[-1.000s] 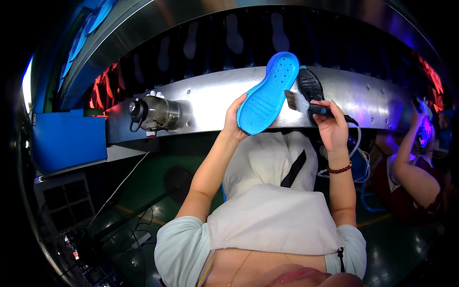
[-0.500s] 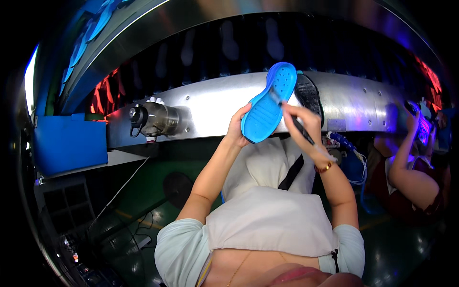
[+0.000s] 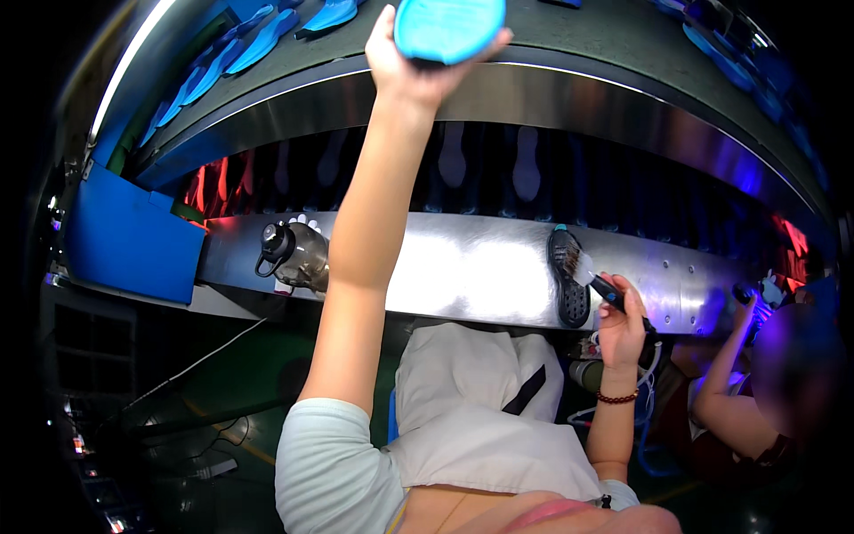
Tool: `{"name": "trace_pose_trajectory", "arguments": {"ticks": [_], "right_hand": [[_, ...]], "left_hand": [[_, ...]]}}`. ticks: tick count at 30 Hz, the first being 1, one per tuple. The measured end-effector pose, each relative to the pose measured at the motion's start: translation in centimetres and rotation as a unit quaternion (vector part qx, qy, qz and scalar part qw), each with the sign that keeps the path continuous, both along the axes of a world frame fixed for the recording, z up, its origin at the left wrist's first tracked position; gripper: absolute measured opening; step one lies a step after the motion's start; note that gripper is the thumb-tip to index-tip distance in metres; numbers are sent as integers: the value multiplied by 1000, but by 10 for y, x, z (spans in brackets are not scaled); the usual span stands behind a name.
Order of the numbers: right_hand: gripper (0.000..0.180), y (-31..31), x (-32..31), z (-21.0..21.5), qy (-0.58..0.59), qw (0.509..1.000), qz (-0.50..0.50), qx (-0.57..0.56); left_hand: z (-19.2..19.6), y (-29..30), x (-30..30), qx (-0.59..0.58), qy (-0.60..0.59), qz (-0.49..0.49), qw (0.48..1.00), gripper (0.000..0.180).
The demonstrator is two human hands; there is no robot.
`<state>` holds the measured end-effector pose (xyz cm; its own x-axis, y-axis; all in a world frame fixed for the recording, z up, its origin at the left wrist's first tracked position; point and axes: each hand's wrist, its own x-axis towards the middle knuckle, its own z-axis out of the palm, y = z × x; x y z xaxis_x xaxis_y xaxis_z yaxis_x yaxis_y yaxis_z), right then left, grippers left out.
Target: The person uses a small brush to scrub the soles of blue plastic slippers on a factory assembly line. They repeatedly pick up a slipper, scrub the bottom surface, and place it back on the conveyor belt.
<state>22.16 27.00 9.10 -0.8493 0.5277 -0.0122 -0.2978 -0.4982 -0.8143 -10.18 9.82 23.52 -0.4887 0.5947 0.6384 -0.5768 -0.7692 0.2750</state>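
Observation:
At the top of the view, over the upper conveyor, a bright blue shoe sole (image 3: 452, 27) rests in my left hand (image 3: 409, 80), with the arm stretched far out. The thumb is on its left side and a fingertip shows to the right. My right hand (image 3: 623, 331) is closed round the dark handle of a brush (image 3: 608, 291). The brush's bristles touch or lie just over a black shoe sole (image 3: 573, 304), which lies lengthwise on the metal bench.
The metal bench (image 3: 471, 276) carries a dark translucent bottle (image 3: 305, 258) at left. Several blue soles (image 3: 261, 43) lie on the upper conveyor (image 3: 587, 40). Beneath it, more soles (image 3: 527, 165) hang or stand in a dark slot. A co-worker's arm (image 3: 725, 365) is at right.
My left hand has carried the blue sole up and away to the conveyor. The brush has left the blue sole and moved down right to the black one.

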Motion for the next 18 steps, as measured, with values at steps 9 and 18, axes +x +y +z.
{"name": "trace_pose_trajectory", "arguments": {"ticks": [9,18], "right_hand": [[28,24,0,-14,-39,997,-57,-44],[21,20,7,-38,-83,993,-59,-66]], "left_hand": [[42,68,-17,-185,-65,259,946,78],[36,199,-133,-188,330,917,123,35]]}}
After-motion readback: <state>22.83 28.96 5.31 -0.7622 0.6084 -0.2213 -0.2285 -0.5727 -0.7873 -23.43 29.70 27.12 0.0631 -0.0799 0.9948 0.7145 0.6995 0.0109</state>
